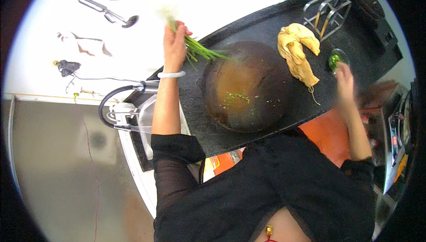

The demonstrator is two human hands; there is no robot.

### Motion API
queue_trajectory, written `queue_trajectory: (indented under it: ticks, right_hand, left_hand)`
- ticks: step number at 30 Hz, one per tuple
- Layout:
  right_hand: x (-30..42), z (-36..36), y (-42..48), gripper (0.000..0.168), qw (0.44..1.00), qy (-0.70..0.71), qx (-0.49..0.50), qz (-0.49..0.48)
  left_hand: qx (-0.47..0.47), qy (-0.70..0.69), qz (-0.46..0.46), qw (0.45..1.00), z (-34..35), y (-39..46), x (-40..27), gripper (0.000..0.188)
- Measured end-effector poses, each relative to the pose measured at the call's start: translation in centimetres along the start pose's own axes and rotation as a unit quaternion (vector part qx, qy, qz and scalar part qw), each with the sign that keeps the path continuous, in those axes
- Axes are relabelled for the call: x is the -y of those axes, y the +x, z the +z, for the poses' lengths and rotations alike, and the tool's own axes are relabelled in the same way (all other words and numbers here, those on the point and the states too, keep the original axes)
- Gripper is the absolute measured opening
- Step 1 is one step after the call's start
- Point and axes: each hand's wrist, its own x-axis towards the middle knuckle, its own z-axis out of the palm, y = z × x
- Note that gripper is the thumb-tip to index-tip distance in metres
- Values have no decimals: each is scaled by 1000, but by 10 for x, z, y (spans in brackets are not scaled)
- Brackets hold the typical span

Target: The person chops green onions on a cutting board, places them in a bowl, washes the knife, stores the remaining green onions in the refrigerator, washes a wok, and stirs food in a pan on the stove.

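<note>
My left hand [176,44] grips a bunch of long green stalks [203,49], likely scallions or chives, above the left rim of a round, dark brown chopping board [246,78]. The bunch's pale end is blurred. Small chopped green pieces [238,98] are scattered on the board's near half. To the right, my right hand [345,80] is blurred, with its fingertips at the near rim of a small clear bowl [344,56]. Chopped greens [334,61] lie in that bowl. Whether the fingers hold anything is not clear.
A yellow cloth [294,50] with a string lies on the black countertop [199,115] between board and bowl. Behind it stands a metal rack [327,15]. At left, water runs from a black-hosed faucet [108,103] over a sink [146,132]. A ladle [129,21] hangs on the wall.
</note>
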Motion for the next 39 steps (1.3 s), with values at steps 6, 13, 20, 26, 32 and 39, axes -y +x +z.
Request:
queue_trajectory:
  ticks: [6,13,20,26,32,39]
  right_hand:
    - [195,107,-1,44,936,69,137,-316]
    - [267,206,-19,70,797,337,469,-179]
    - [236,164,-90,19,793,245,554,64]
    - [172,66,-189,28,909,85,389,121]
    - [194,-33,-382,47,989,-117,67,55]
    - [202,-104,-568,68,961,163,-209,83]
  left_hand:
    - [-60,-329,-73,940,-7,-25,-55,7]
    - [-39,-452,-75,888,27,-64,-55,6]
    - [-68,-508,-134,848,-4,-93,-36,7]
    - [93,-523,-160,832,29,-131,-58,13]
    - [304,-505,-181,787,85,-260,-145,8]
    - [619,-446,-194,616,209,-505,-276,7]
